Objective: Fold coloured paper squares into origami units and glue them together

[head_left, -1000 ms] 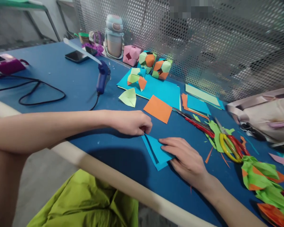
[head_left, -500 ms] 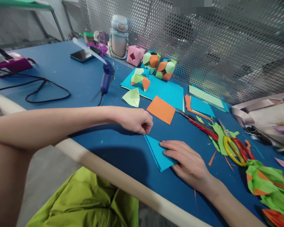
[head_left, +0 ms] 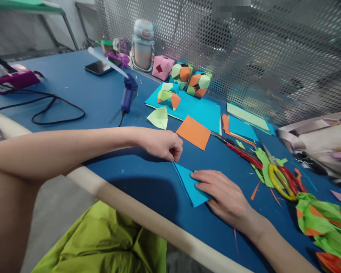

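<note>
A blue sheet of paper (head_left: pixel 191 185), folded into a triangle, lies on the blue table in front of me. At its upper left corner, my left hand (head_left: pixel 165 146) is closed, its curled fingertips meeting the paper's tip. Across the paper's right side rests my right hand (head_left: pixel 226 193), its fingers stretched out on the top; where its thumb ends is partly hidden. Just beyond my left hand is a square orange paper (head_left: pixel 193 132). A pale green folded piece (head_left: pixel 159 117) sits behind that hand.
A blue glue gun (head_left: pixel 127 93) stands left of centre. Paper balls (head_left: pixel 199 83) sit on and near blue sheets at the back. Red-handled scissors (head_left: pixel 241 151), yellow-red scissors (head_left: pixel 280 180) and green scraps lie right. A bottle (head_left: pixel 143 45) stands by the perforated metal panel (head_left: pixel 244 49).
Hardly anything differs. Both hands keep their places at the folded blue paper, with only a very slight shift of the right hand's fingers.
</note>
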A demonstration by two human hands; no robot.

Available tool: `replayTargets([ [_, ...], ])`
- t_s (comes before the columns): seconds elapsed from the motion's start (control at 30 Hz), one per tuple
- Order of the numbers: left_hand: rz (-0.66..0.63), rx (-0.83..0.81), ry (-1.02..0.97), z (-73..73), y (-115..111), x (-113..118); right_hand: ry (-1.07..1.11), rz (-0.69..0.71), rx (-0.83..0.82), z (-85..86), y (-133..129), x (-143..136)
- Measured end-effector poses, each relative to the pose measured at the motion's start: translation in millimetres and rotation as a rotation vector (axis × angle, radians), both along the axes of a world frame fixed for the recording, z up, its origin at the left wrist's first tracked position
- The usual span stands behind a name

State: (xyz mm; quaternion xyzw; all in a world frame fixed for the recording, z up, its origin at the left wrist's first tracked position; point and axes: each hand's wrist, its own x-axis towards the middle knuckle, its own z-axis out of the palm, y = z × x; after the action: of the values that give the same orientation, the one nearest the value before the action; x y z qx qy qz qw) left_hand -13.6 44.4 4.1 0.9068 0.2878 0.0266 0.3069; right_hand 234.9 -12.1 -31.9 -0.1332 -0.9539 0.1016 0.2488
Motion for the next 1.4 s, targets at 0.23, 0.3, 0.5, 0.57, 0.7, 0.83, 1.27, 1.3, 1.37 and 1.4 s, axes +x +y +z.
replayTargets([
  [0.23, -0.004, -0.021, -0.018, -0.2, 1.6, -2.0, 0.005, 0.002, 0.047, 1.1, -0.7, -3.4],
  [0.3, -0.017, -0.051, -0.026, 1.9, 2.0, -3.3, 0.002, -0.005, 0.044, 0.9, -0.9, -3.2],
  [0.5, -0.025, -0.027, -0.045, 3.6, 0.0, -2.8, 0.005, -0.01, 0.038, 0.7, -0.5, -2.0],
  [0.57, -0.017, 0.015, -0.048, 1.3, -0.9, -1.4, -0.006, -0.015, 0.045, 0.7, -0.1, -0.9],
  [0.7, -0.011, 0.042, -0.041, -1.5, -2.0, 0.5, -0.065, -0.01, 0.126, 0.9, -1.0, 2.1],
  [0.83, -0.014, 0.064, -0.027, -0.2, -2.8, 1.0, -0.102, -0.032, 0.248, 2.0, -5.6, 3.7],
  [1.27, 0.0, 0.091, -0.016, 0.4, -1.4, 2.3, -0.244, -0.019, 0.267, 18.3, -9.4, 3.5],
  [1.3, 0.0, 0.084, -0.016, 0.6, -1.1, 2.4, -0.242, -0.018, 0.27, 18.3, -9.8, 3.6],
  [1.37, 0.003, 0.071, -0.018, 0.6, -0.6, 2.3, -0.243, -0.018, 0.275, 18.1, -10.3, 3.5],
  [1.4, 0.004, 0.064, -0.02, 0.4, -0.3, 2.1, -0.245, -0.016, 0.277, 18.1, -10.5, 3.3],
])
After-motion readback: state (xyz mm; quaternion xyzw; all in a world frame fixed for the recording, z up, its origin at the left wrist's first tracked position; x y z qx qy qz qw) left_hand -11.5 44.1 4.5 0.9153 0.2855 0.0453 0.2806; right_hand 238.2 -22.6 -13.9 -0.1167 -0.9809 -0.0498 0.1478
